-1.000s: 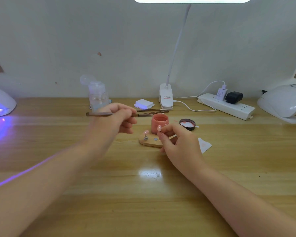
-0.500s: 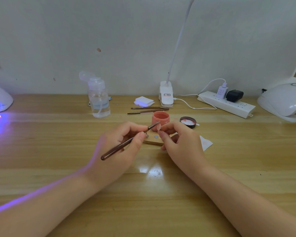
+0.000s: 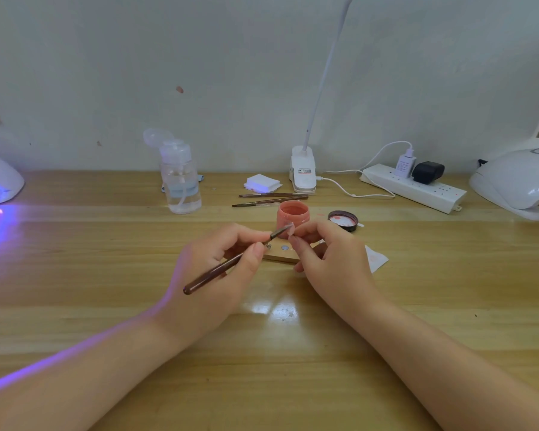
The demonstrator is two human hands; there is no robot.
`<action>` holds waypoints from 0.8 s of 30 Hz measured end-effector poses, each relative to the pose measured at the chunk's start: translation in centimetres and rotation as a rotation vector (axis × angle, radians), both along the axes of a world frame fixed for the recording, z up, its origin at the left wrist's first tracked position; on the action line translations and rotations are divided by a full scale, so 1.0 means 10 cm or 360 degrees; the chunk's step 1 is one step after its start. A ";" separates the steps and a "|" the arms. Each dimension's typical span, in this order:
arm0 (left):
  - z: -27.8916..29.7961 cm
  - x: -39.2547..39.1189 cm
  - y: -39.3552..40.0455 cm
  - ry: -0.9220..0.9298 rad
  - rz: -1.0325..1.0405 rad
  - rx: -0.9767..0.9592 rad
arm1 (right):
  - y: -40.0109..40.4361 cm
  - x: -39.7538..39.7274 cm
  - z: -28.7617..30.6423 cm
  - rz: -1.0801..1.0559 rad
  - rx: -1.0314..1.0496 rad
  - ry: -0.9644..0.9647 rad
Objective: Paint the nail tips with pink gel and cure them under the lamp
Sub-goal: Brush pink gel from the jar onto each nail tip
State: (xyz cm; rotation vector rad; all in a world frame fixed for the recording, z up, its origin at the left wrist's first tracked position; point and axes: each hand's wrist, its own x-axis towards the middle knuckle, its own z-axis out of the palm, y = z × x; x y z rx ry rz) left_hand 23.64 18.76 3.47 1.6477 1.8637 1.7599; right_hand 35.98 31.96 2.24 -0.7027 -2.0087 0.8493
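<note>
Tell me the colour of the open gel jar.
Pink, salmon-toned: the gel jar, seen in the head view.

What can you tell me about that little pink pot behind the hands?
The pink pot is a small round jar, plastic by the look of it, standing upright and open on the wooden table. Pink gel shows inside. Its lid lies apart, to its right. Nothing grips it; the brush tip is in front of it.

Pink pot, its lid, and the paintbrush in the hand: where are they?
pink pot (image 3: 293,216): head view, on its front wall.
lid (image 3: 343,220): head view, on its paint-smeared inside.
paintbrush (image 3: 218,270): head view, on the dark handle, held by the left hand (image 3: 218,269).
</note>
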 end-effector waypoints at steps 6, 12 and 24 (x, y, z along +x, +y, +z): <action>0.03 0.00 -0.05 0.0027 -0.0018 0.0068 | 0.01 -0.02 -0.02 -0.0020 0.0030 -0.0025; 0.02 0.01 -0.01 0.0053 0.0019 -0.0033 | 0.01 -0.01 -0.03 -0.0024 0.0095 -0.0038; 0.02 -0.01 -0.01 0.0009 0.0021 -0.0030 | 0.01 -0.01 -0.03 -0.0018 0.0126 -0.0046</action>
